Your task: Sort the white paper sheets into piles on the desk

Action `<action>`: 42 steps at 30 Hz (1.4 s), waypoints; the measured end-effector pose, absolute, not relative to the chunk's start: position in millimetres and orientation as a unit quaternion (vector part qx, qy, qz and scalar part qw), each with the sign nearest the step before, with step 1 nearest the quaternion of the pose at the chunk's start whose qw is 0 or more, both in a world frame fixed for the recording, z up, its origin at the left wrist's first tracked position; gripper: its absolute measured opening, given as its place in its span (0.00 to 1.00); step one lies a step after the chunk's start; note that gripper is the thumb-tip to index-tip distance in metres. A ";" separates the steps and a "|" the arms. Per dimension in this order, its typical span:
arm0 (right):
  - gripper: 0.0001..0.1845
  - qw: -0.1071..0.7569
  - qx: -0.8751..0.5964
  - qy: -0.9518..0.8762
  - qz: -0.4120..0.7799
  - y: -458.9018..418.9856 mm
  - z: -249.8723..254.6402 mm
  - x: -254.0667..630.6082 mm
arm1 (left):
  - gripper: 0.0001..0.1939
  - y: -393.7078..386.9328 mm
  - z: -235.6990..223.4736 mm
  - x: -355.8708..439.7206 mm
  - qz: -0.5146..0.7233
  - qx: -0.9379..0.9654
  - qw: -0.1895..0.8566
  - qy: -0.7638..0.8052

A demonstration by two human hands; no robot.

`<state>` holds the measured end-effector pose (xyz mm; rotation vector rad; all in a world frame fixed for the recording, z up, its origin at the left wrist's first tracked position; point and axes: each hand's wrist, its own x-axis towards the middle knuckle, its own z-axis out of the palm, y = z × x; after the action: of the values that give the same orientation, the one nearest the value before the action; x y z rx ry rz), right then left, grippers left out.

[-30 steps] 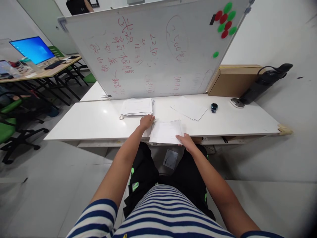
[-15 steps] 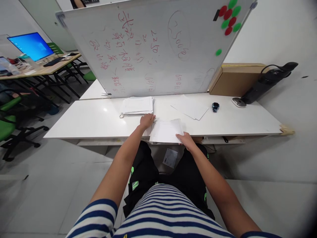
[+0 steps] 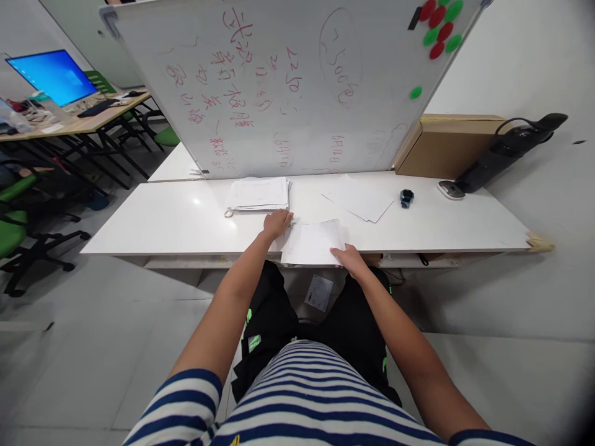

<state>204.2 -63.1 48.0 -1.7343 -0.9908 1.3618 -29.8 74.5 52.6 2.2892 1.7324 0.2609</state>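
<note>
White sheets of paper (image 3: 310, 243) lie at the front edge of the white desk, reaching slightly over it. My right hand (image 3: 351, 260) grips their lower right corner, thumb on top and fingers underneath. At the upper left corner of the same sheets, my left hand (image 3: 277, 223) is closed, its fingertips pressed together at the paper; its palm side is hidden. Just beyond the left hand rests a thick stack of papers (image 3: 258, 194), with a small pale ring (image 3: 228, 213) by its near left corner. A few loose sheets (image 3: 360, 199) lie farther right.
A whiteboard (image 3: 302, 87) with red writing and round magnets stands along the desk's back. To the right are a dark watch (image 3: 406, 198), a computer mouse (image 3: 450, 189), a cardboard box (image 3: 446, 148) and a leaning black bottle (image 3: 511, 152). Below is an open shelf (image 3: 171, 262).
The camera view has shifted slightly. Both hands keep their places at the sheets, with hardly any visible movement.
</note>
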 end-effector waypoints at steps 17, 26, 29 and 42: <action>0.16 0.343 -0.688 -0.385 0.511 -58.9 38.6 206.9 | 0.22 70.2 49.0 -18.1 0.068 0.790 0.074 0.605; 0.11 0.351 -0.680 -0.423 0.485 -61.7 36.5 203.9 | 0.23 70.2 50.8 -22.6 0.099 0.786 0.103 0.601; 0.11 0.352 -0.691 -0.457 0.435 -65.0 39.4 203.1 | 0.22 69.6 53.9 -25.1 0.167 0.770 0.145 0.599; 0.24 0.467 -0.714 -0.417 0.314 -112.5 97.1 260.0 | 0.27 36.2 48.3 -75.4 0.368 0.629 0.233 0.644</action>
<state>260.0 -112.5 97.1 -1.7509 -1.0233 0.7705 -75.4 36.2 48.3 1.7271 1.7694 1.0110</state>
